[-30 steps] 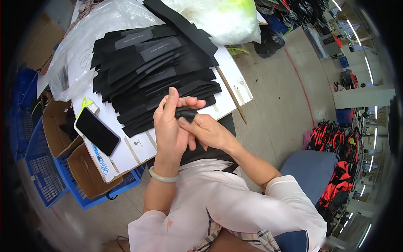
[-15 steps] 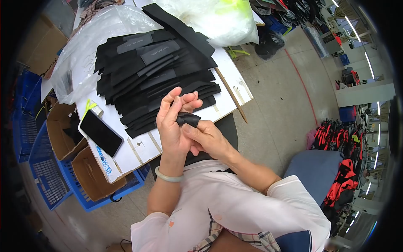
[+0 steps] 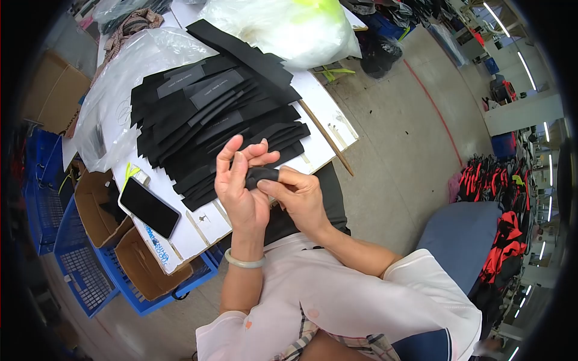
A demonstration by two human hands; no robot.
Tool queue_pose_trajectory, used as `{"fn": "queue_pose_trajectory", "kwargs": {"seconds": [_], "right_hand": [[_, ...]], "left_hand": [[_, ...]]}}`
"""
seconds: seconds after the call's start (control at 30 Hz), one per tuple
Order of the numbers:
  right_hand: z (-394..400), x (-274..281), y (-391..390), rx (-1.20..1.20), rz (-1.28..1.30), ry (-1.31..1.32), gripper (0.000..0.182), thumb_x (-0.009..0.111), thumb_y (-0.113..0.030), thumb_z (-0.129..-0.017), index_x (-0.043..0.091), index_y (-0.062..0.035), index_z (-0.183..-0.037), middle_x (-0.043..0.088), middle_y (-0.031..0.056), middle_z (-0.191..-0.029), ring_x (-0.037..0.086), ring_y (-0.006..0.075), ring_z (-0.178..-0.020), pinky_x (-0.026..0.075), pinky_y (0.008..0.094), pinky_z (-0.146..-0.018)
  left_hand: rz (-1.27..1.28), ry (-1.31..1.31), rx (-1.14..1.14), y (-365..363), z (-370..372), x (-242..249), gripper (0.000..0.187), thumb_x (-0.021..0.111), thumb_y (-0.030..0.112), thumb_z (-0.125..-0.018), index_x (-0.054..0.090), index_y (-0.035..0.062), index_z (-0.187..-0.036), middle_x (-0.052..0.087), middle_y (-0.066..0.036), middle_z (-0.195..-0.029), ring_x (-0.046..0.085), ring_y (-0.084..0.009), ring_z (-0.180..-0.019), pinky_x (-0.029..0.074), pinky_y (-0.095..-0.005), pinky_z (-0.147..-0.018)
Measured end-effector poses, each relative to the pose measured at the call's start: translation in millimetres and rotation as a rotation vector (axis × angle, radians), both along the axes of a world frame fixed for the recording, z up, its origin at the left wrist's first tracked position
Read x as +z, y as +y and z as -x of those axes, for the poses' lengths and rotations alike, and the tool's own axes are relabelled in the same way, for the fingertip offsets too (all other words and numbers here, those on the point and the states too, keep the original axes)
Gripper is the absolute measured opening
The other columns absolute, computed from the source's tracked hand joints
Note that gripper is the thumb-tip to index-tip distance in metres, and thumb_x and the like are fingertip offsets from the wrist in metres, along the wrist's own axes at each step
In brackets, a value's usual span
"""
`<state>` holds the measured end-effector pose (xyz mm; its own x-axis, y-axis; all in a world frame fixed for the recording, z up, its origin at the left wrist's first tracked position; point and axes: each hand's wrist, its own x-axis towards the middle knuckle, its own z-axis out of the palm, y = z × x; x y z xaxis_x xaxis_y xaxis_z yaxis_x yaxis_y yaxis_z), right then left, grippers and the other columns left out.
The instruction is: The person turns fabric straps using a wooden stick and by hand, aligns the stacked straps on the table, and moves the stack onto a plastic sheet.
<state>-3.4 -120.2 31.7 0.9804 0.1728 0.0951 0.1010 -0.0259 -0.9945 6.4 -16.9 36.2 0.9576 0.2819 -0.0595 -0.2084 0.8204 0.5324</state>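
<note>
My left hand (image 3: 241,195) is palm up above the table's front edge, its fingers loosely bent and apart. A small black wrap (image 3: 260,175) lies across its fingers and seems to cover one of them; the part underneath is hidden. With thumb and fingers, my right hand (image 3: 296,195) pinches the near end of this wrap. Just beyond both hands lies a fanned pile of black fabric strips (image 3: 211,114), some with a grey printed label.
The strips lie on a white table (image 3: 208,224) with a phone (image 3: 149,207), a wooden stick (image 3: 328,139) and plastic bags (image 3: 283,30). Blue crates (image 3: 84,283) and cardboard boxes (image 3: 144,265) stand at the left. Red and black garments (image 3: 503,243) are stacked at the right.
Both hands have shifted slightly left in view. My right hand's fingers have curled in tighter on the black wrap and its wrist has turned. The camera view has moved a little.
</note>
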Motion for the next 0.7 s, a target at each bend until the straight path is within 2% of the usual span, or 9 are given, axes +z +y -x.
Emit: {"fn": "queue_pose_trajectory", "kwargs": {"seconds": [0.2,0.23,0.3,0.33,0.43,0.47,0.57,0.6,0.7], "right_hand": [[-1,-15,-7,0.251,0.458,-0.362,0.016,0.057,-0.011,-0.087,0.064,-0.0065,-0.101,0.058,0.0114,-0.077,0.063,0.029,-0.07,0.051,0.0381,-0.058],[-5,-26,-7,0.306,0.407,-0.441,0.022,0.052,-0.019,-0.093,0.061,-0.0071,-0.11,0.057,0.0092,-0.072,0.062,0.0248,-0.059,0.05,0.0335,-0.05],[-17,4,-3,0.586,0.234,0.337,0.026,0.048,-0.026,-0.097,0.059,-0.0076,-0.112,0.056,0.0067,-0.066,0.058,0.018,-0.05,0.047,0.0288,-0.042],[-20,6,1,0.579,0.103,0.467,0.027,0.048,-0.03,-0.098,0.058,-0.0087,-0.111,0.054,0.0053,-0.062,0.051,0.0111,-0.043,0.042,0.0244,-0.035],[-33,2,10,0.694,-0.295,0.635,0.024,0.05,-0.026,-0.098,0.057,-0.0071,-0.111,0.053,0.0048,-0.063,0.049,0.0093,-0.041,0.041,0.0219,-0.037],[-40,1,10,0.74,-0.301,0.611,0.023,0.053,-0.026,-0.097,0.06,-0.006,-0.106,0.051,0.0036,-0.058,0.046,0.0077,-0.039,0.04,0.0218,-0.036],[-40,11,15,0.562,-0.333,0.621,0.023,0.053,-0.025,-0.097,0.062,-0.0043,-0.09,0.05,0.0029,-0.053,0.042,0.0065,-0.037,0.04,0.0216,-0.036],[-39,16,16,0.477,-0.463,0.725,0.031,0.059,-0.027,-0.093,0.064,-0.0033,-0.073,0.052,0.0033,-0.054,0.043,0.0059,-0.037,0.037,0.0215,-0.034],[-36,17,8,0.455,-0.649,0.747,0.03,0.063,-0.025,-0.09,0.063,-0.0022,-0.071,0.051,0.0025,-0.053,0.042,0.0064,-0.038,0.037,0.0226,-0.036]], "left_hand": [[-0.227,-0.006,-0.117,23,-2,5,0.018,0.053,0.011,-0.095,0.059,-0.0054,-0.1,0.058,-0.011,-0.059,0.067,-0.0258,-0.065,0.048,-0.0449,-0.095],[-0.221,0.07,-0.174,26,-4,7,0.02,0.054,0.012,-0.095,0.061,-0.0065,-0.093,0.049,-0.008,-0.049,0.066,-0.0275,-0.061,0.046,-0.046,-0.098],[0.055,-0.072,-0.337,33,-8,-9,0.023,0.052,0.013,-0.096,0.061,-0.0071,-0.092,0.048,-0.008,-0.048,0.067,-0.0284,-0.064,0.044,-0.0473,-0.102],[0.026,-0.097,-0.368,37,-8,-10,0.027,0.049,0.016,-0.097,0.06,-0.0066,-0.09,0.047,-0.009,-0.047,0.068,-0.0318,-0.068,0.041,-0.0495,-0.104],[0.118,-0.085,-0.385,48,-10,-13,0.031,0.046,0.019,-0.099,0.06,-0.0056,-0.088,0.053,-0.013,-0.052,0.069,-0.0358,-0.076,0.041,-0.051,-0.104],[0.136,0.026,-0.343,47,-8,-10,0.037,0.045,0.026,-0.1,0.061,-0.003,-0.085,0.06,-0.018,-0.062,0.066,-0.0394,-0.092,0.038,-0.0523,-0.106],[0.357,-0.252,-0.258,44,-18,-10,0.041,0.044,0.032,-0.1,0.062,-0.0006,-0.083,0.065,-0.021,-0.074,0.061,-0.0407,-0.105,0.034,-0.0517,-0.109],[0.286,-0.233,-0.229,45,-19,-13,0.045,0.044,0.037,-0.099,0.062,0.0012,-0.079,0.067,-0.021,-0.082,0.057,-0.0415,-0.111,0.031,-0.0498,-0.111],[-0.076,-0.208,-0.102,32,-14,-3,0.037,0.04,0.029,-0.101,0.056,-0.0007,-0.115,0.065,-0.025,-0.105,0.053,-0.0418,-0.118,0.028,-0.0484,-0.111]]}}
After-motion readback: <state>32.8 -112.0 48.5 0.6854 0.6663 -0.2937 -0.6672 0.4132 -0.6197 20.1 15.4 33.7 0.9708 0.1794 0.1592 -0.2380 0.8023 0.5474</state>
